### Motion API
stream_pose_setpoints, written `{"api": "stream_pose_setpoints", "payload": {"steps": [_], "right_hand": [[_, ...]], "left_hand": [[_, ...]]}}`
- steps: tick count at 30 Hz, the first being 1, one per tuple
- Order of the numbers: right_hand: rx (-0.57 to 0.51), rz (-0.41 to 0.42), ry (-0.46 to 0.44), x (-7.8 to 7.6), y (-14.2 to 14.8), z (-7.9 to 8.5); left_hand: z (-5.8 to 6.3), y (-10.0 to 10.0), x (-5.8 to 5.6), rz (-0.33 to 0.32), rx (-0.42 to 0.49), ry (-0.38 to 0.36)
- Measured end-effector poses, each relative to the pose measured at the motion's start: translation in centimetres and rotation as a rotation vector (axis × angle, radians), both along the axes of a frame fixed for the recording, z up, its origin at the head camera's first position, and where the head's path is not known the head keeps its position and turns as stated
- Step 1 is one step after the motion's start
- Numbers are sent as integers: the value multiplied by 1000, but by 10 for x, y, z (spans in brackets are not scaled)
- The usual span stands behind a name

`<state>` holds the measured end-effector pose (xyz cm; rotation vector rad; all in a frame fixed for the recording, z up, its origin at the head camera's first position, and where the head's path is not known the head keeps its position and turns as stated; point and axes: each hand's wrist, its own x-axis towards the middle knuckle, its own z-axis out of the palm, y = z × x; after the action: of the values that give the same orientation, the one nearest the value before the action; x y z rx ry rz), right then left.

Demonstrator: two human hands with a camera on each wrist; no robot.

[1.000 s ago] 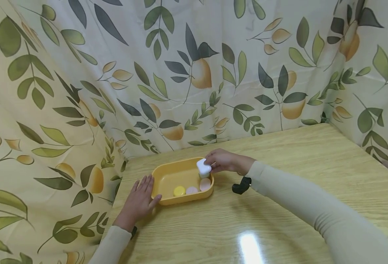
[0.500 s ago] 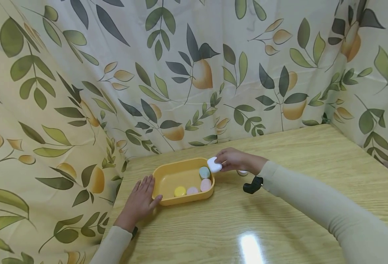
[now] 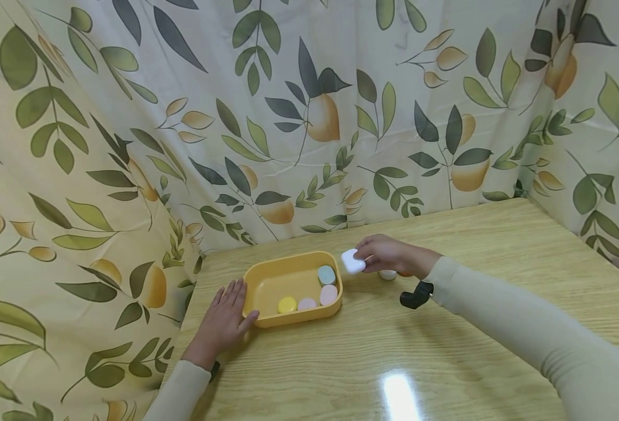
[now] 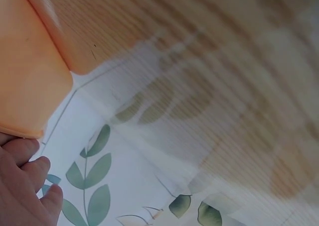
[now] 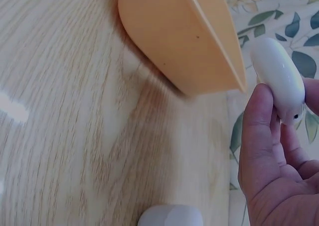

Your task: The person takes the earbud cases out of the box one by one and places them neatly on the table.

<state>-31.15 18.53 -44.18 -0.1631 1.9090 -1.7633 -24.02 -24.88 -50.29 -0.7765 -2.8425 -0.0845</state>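
Note:
My left hand (image 3: 222, 318) lies with its fingers straight along the left end of a yellow-orange tray (image 3: 283, 320), thumb on the front rim. In the left wrist view its fingertips (image 4: 37, 171) touch the tray's edge. My right hand (image 3: 385, 255) pinches a smooth white rounded-square piece (image 3: 353, 261), just right of the tray and above the table. In the right wrist view that piece (image 5: 279, 76) sits between thumb and fingers, with a small dark hole near its lower end. Inside the tray are a yellow disc (image 3: 287, 304), two pink discs (image 3: 328, 294) and a blue-green disc (image 3: 326, 275).
A white round thing (image 3: 388, 274) stands on the table under my right hand, with something orange partly hidden beside it. A black device (image 3: 416, 295) hangs at the right wrist. The wooden table (image 3: 309, 374) meets a leaf-patterned curtain (image 3: 309, 117) behind and at the sides.
My right hand has moved right with the white piece, from over the tray to outside its right end. The blue-green disc is now uncovered. The left hand stays on the tray.

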Motion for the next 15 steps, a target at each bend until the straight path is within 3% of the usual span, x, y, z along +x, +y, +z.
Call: {"api": "stream_pose_setpoints", "payload": {"steps": [15], "right_hand": [[12, -11, 14, 0, 19, -1]], "left_hand": [[-3, -1, -1, -2, 8, 4]]}}
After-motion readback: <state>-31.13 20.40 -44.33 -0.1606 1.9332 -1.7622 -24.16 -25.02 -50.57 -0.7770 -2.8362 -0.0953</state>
